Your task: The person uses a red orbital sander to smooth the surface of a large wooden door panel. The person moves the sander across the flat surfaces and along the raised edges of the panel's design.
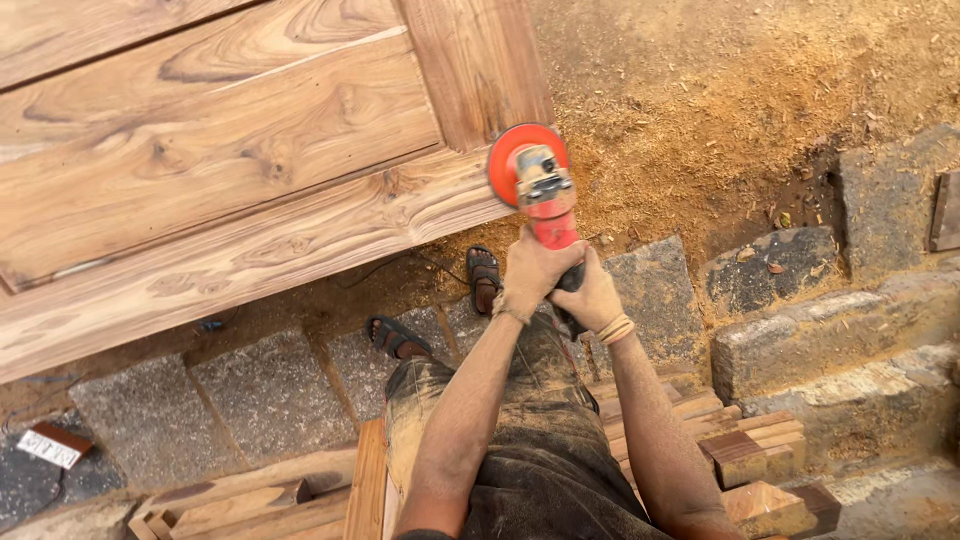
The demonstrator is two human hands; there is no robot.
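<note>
Outdoors: sawdust ground (700, 110), stone blocks (660, 290), wooden door panel (230, 170), grinder (535, 180).

Sawdust ground (700, 110) free; door panel (220, 170) leftward.

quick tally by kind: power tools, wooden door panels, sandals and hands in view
Angle grinder, red, gripped by the left hand and the right hand: 1
Wooden door panel: 1
Sandals: 2
Hands: 2
Total: 6
</note>
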